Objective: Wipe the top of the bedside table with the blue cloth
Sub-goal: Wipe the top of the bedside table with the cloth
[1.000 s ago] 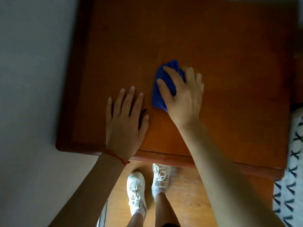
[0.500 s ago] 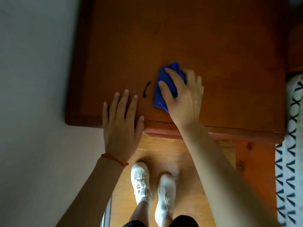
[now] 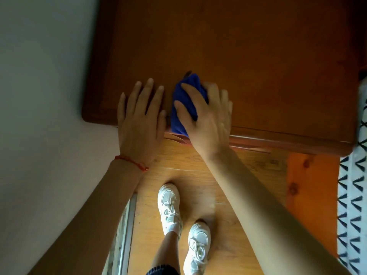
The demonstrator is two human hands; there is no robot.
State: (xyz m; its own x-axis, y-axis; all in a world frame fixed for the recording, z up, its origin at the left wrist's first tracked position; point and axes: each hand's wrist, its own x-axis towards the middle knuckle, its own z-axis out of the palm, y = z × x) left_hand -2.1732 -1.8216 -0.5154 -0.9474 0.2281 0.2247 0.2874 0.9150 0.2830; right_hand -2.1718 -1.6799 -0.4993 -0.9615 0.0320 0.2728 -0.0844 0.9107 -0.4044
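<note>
The bedside table's brown wooden top (image 3: 248,62) fills the upper part of the head view. A folded blue cloth (image 3: 183,104) lies at the table's near edge and hangs slightly over it. My right hand (image 3: 208,116) presses down on the cloth, fingers spread over it. My left hand (image 3: 141,120) lies flat with fingers apart on the near edge, just left of the cloth, holding nothing. A small dark mark (image 3: 187,73) shows on the wood just beyond the cloth.
A pale wall (image 3: 39,96) runs along the table's left side. Bedding with a black-and-white pattern (image 3: 351,205) lies at the right, beside an orange wooden bed side (image 3: 311,195). My feet in white shoes (image 3: 170,209) stand on the wooden floor below the table.
Both hands and the cloth have slid toward the table's near edge; the cloth now overhangs it. I have stepped back, so the table sits higher in view.
</note>
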